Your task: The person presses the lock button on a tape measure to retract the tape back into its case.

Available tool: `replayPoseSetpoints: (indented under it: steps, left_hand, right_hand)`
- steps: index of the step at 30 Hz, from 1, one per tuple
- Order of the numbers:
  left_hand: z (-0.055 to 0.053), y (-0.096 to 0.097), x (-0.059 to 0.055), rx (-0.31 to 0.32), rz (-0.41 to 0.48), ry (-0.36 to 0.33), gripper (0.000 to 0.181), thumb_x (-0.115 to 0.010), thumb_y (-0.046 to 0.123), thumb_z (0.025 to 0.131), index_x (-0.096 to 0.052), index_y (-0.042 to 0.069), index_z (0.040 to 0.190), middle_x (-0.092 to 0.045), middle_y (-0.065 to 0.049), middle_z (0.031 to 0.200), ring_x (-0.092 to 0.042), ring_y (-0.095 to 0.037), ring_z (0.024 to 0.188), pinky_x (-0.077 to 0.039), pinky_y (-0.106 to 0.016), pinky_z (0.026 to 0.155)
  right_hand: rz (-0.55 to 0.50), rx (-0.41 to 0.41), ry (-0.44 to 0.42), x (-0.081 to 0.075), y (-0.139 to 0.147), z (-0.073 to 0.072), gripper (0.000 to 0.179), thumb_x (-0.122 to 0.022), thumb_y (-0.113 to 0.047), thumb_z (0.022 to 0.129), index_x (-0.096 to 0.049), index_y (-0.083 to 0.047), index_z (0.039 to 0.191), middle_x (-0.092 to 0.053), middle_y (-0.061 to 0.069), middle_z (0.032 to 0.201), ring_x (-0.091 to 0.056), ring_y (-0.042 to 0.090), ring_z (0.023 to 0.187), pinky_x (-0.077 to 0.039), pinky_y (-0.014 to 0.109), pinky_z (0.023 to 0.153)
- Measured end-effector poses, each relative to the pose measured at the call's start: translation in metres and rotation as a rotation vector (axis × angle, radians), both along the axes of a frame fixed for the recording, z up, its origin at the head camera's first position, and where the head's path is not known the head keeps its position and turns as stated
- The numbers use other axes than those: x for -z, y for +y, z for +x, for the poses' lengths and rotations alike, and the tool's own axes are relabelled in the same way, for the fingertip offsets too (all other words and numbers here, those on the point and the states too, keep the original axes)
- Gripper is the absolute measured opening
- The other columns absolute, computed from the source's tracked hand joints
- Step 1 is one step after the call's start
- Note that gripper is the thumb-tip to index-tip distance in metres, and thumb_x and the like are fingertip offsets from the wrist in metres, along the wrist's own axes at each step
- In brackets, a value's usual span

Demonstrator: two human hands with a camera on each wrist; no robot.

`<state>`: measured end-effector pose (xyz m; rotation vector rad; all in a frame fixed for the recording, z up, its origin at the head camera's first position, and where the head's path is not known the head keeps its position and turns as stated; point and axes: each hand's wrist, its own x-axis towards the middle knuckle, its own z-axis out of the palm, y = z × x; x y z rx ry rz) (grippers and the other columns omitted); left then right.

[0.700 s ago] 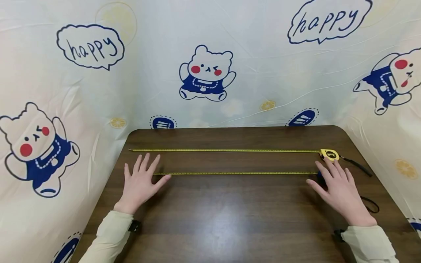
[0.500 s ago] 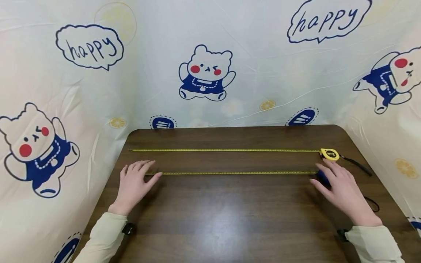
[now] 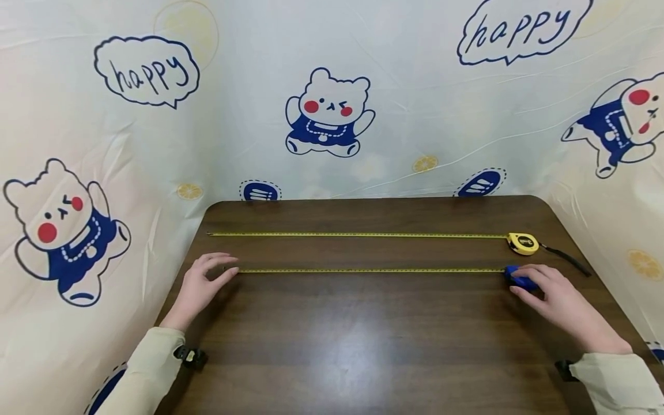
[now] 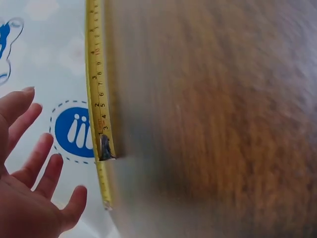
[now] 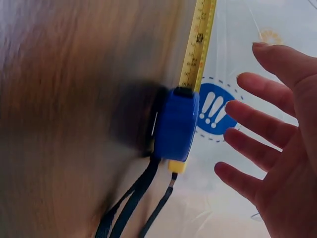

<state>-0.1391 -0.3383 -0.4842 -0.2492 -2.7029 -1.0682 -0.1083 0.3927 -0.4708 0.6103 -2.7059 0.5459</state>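
Note:
A blue tape measure (image 5: 176,126) lies on the brown table with its yellow blade (image 3: 370,271) drawn out straight to the left. My right hand (image 3: 568,308) hovers right by the blue case, fingers and thumb loosely spread and a gap showing in the right wrist view. At the blade's far left end is a metal hook (image 4: 105,148). My left hand (image 3: 194,291) hangs around that end with thumb and fingers parted, holding nothing. Behind and parallel lies a second, yellow tape measure (image 3: 523,244), its blade (image 3: 358,235) also extended left.
A black wrist strap (image 3: 565,259) trails from the yellow case toward the table's right edge. Dark cords (image 5: 132,193) hang from the blue one. The wood-grain table (image 3: 358,346) is bordered by a pale printed curtain (image 3: 394,98) at the back and sides.
Both hands have come lower and turned inward, fingers bending from a wide spread. The left moved left to the blade's end; the right drew back toward the blue case, uncovering the yellow one.

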Motion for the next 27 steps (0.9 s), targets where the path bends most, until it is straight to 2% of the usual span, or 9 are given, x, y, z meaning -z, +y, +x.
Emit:
replayPoseSetpoints:
  steps: [2, 7, 11, 15, 21, 27]
  left_hand:
    - [-0.003, -0.004, 0.001, -0.001, 0.012, -0.027, 0.027, -0.076, 0.02, 0.098, -0.075, 0.006, 0.121, -0.063, -0.018, 0.132, -0.052, -0.039, 0.126, -0.039, -0.06, 0.1]
    - [-0.011, -0.012, 0.003, -0.001, -0.019, -0.063, 0.032, -0.075, 0.022, 0.098, -0.073, 0.005, 0.125, -0.065, -0.016, 0.13, -0.054, -0.033, 0.124, -0.041, -0.051, 0.097]
    - [-0.016, -0.018, 0.004, 0.021, -0.049, -0.087, 0.033, -0.076, 0.021, 0.098, -0.072, 0.004, 0.126, -0.066, -0.017, 0.129, -0.053, -0.036, 0.125, -0.042, -0.054, 0.098]
    - [-0.022, -0.022, 0.005, 0.064, -0.067, -0.105, 0.033, -0.077, 0.018, 0.096, -0.072, 0.004, 0.126, -0.066, -0.019, 0.129, -0.052, -0.041, 0.127, -0.039, -0.063, 0.102]
    - [-0.027, -0.025, 0.008, 0.125, -0.126, -0.105, 0.027, -0.08, 0.014, 0.093, -0.077, 0.005, 0.118, -0.072, -0.018, 0.12, -0.058, -0.043, 0.119, -0.038, -0.063, 0.103]
    - [-0.027, -0.032, 0.012, 0.121, -0.163, -0.128, 0.023, -0.08, 0.008, 0.092, -0.078, 0.005, 0.114, -0.072, -0.019, 0.118, -0.058, -0.044, 0.117, -0.037, -0.064, 0.104]
  right_hand:
    - [-0.007, -0.007, -0.012, 0.001, 0.006, -0.002, 0.03, -0.086, -0.006, 0.083, -0.072, -0.006, 0.109, -0.067, 0.02, 0.115, -0.058, 0.041, 0.105, -0.037, 0.029, 0.091]
    - [-0.018, -0.022, -0.049, 0.002, 0.018, -0.009, 0.035, -0.086, -0.003, 0.082, -0.071, -0.007, 0.113, -0.064, 0.023, 0.119, -0.056, 0.043, 0.107, -0.033, 0.025, 0.093]
    - [-0.024, -0.041, -0.107, 0.004, 0.025, -0.015, 0.041, -0.084, -0.003, 0.084, -0.067, -0.004, 0.121, -0.061, 0.029, 0.125, -0.053, 0.049, 0.111, -0.038, 0.043, 0.098]
    - [-0.023, -0.028, -0.182, 0.006, 0.029, -0.022, 0.05, -0.085, -0.006, 0.085, -0.062, 0.0, 0.128, -0.059, 0.032, 0.126, -0.051, 0.054, 0.113, -0.039, 0.065, 0.086]
    - [0.01, -0.03, -0.262, 0.009, 0.031, -0.029, 0.06, -0.088, -0.007, 0.08, -0.058, 0.0, 0.131, -0.056, 0.033, 0.129, -0.052, 0.054, 0.112, -0.043, 0.066, 0.084]
    - [0.055, -0.04, -0.299, 0.011, 0.028, -0.032, 0.061, -0.089, -0.008, 0.079, -0.057, 0.001, 0.131, -0.058, 0.034, 0.127, -0.056, 0.053, 0.11, -0.048, 0.067, 0.083]
